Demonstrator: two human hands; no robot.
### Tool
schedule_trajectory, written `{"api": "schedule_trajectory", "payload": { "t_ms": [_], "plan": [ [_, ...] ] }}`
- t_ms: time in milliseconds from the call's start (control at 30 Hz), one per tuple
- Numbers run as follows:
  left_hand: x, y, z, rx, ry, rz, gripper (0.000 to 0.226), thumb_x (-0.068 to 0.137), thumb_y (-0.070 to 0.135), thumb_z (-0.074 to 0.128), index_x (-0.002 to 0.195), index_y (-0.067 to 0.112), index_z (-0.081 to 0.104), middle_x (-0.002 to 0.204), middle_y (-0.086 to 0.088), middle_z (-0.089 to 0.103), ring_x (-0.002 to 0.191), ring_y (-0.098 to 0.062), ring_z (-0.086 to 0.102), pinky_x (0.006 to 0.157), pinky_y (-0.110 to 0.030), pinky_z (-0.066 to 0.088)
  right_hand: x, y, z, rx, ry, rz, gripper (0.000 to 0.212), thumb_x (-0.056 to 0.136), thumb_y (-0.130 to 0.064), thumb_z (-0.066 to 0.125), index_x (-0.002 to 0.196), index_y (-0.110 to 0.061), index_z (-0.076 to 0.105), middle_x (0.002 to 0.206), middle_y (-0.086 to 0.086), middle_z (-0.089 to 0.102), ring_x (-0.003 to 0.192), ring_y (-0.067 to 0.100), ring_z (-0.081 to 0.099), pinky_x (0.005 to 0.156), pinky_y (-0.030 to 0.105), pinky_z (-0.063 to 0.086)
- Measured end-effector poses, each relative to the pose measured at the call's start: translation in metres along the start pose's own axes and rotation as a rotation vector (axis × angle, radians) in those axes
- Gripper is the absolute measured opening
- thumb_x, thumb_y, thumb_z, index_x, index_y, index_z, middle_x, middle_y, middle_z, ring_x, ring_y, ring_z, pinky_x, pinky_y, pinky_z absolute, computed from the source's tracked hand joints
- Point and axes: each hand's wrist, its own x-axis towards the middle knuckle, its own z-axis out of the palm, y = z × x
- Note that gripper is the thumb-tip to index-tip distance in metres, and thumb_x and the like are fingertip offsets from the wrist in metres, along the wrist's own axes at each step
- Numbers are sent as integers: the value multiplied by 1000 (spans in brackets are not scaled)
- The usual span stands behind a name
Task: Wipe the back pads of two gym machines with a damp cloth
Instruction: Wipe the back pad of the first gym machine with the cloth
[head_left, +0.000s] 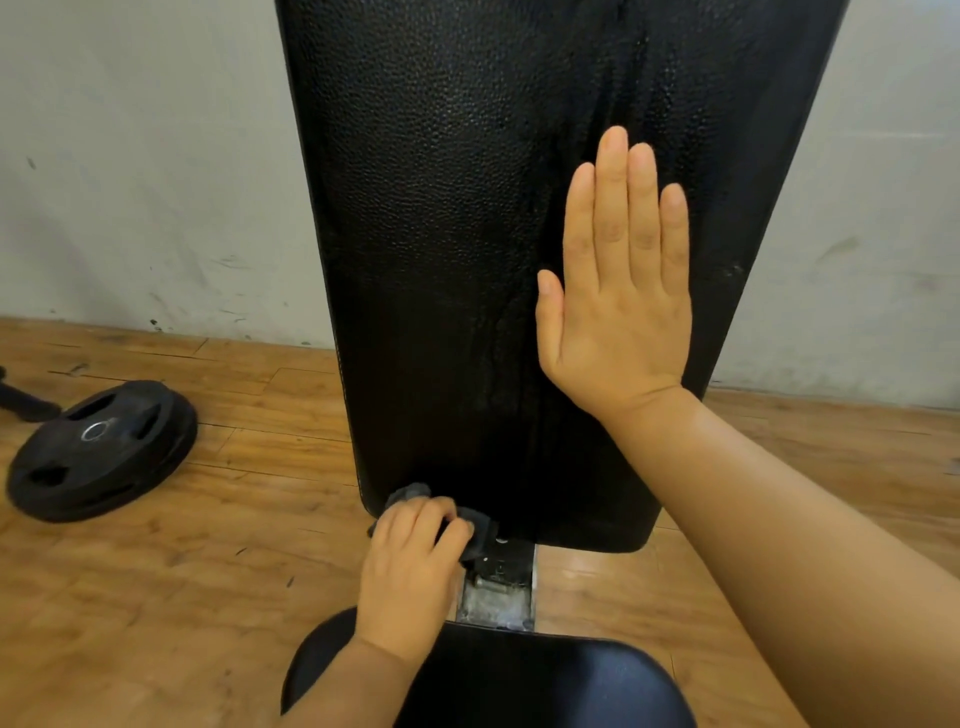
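Observation:
A tall black textured back pad fills the middle of the view, with wet streaks down its right half. My left hand is shut on a dark grey cloth, pressed against the pad's lower left corner. My right hand lies flat and open on the pad's right side, fingers pointing up. Below the pad sits the black seat pad, joined by a metal frame bracket.
A black weight plate lies on the wooden floor at the left, with another dark piece of equipment at the far left edge. A scuffed white wall stands behind the bench.

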Motion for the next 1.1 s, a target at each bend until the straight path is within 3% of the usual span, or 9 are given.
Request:
{"api": "schedule_trajectory", "payload": {
  "t_ms": [167,233,333,433,633,733,867,967,1100],
  "plan": [
    [-5,-1,0,-28,-87,-45,62,36,-5,86,88,14,57,94,-5,55,88,-22,46,80,-32,35,0,1,0,0,-2,-1,58,98,-29,27,146,4,20,151,26,24,140,37,18,117,43,4],
    [3,2,-6,-98,-19,-63,62,43,-5,81,92,17,52,97,-2,49,90,-21,45,80,-30,34,-1,1,0,3,-7,1,59,98,-29,27,146,4,19,151,26,23,140,37,18,117,43,3],
    [37,10,-23,-164,179,-92,39,63,3,61,96,19,49,100,1,45,92,-20,43,81,-30,35,-1,1,1,4,-9,-3,59,98,-29,28,146,4,19,150,26,24,140,37,18,117,43,4],
    [72,16,-39,-183,291,-94,26,71,6,47,93,15,57,97,-3,53,93,-20,44,82,-29,35,-1,1,1,-3,-16,-6,59,98,-28,29,146,4,18,150,26,24,140,37,17,117,43,3],
    [96,15,-49,-163,327,-64,30,71,3,46,97,16,53,93,-9,60,92,-21,45,82,-29,35,-1,1,0,-23,-74,0,59,99,-29,27,147,3,16,152,25,21,140,35,12,117,42,1],
    [95,15,-50,-136,300,-66,37,66,-6,60,98,14,56,93,-10,60,92,-21,45,82,-29,35,0,1,-6,67,-80,16,57,98,-26,33,146,3,22,151,26,22,141,36,14,117,43,3],
    [96,14,-57,-186,200,-138,47,53,-10,76,93,9,62,89,-10,59,91,-18,44,81,-29,37,-25,-15,-27,383,-44,-137,49,88,-15,45,135,-1,41,143,25,38,135,36,31,114,48,20],
    [97,12,-63,-284,178,-175,45,64,0,69,94,21,44,87,-5,54,86,-13,42,77,-28,38,-57,-33,-34,558,-126,-254,44,78,-11,48,122,-5,47,126,21,56,117,32,47,101,43,37],
    [98,6,-68,-374,214,-193,37,70,6,61,91,23,37,93,9,39,84,-7,39,72,-25,39,-73,-41,-28,602,-266,-229,42,78,-13,48,120,-8,51,113,13,63,105,26,55,94,37,42]
  ]
}}
